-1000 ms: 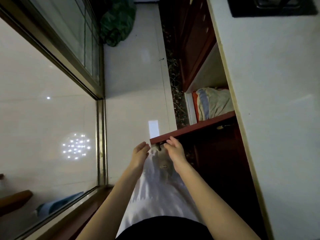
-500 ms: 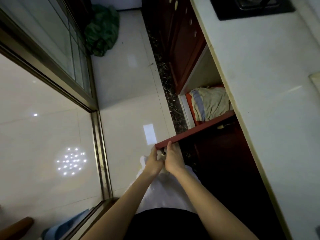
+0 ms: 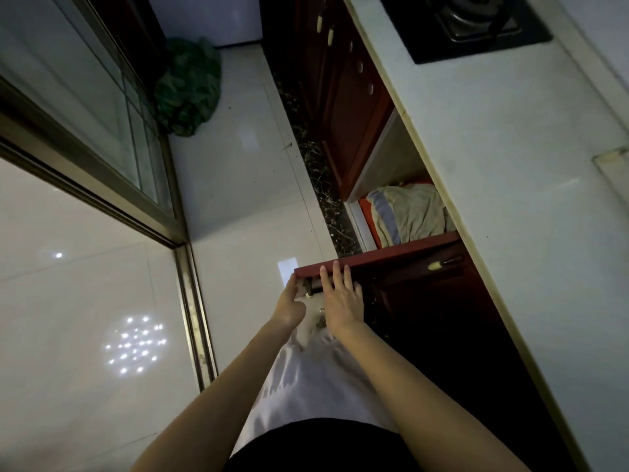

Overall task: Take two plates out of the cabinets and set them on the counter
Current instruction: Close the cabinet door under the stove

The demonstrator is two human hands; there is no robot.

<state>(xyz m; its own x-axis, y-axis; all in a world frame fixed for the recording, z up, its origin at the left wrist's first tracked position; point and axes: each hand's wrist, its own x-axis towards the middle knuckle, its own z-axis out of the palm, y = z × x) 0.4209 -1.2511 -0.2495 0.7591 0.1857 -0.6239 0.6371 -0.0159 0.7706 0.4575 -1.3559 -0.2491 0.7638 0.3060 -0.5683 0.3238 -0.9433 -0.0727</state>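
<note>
Nearest the camera, two bare forearms reach forward from 6 o'clock over a white garment; both end at the free edge of an open red-brown cabinet door [image 3: 377, 258], which swings out across the aisle at centre frame.

The left hand [image 3: 289, 306] sits at the door's outer corner, thumb side against it; its fingers are mostly hidden behind the edge, so whether they are closed round the door or merely resting cannot be told. The right hand [image 3: 340, 298] lies flat on the door's near face just beside it, fingers spread and extended, tips reaching over the top edge; it pinches nothing. A small pale-tipped handle [image 3: 311, 291] shows between the two hands; a second handle [image 3: 442, 264] shows toward 3 o'clock on the dark lower cabinet front.

Beyond the door, at 1 o'clock, an open compartment holds a folded cloth [image 3: 408, 212] on an orange base; no plates are visible there or anywhere in view, so their location is undetermined. The white counter [image 3: 510, 165] runs along the right side from 4 to 12 o'clock, bare near the hands; a gas hob [image 3: 476, 18] sits at its far end.

Judgement: plates will be stiff, moderately heavy, smooth and breakable; each should be taken at the rim, thumb above and fingers beneath, and lowered flat onto the counter.
</note>
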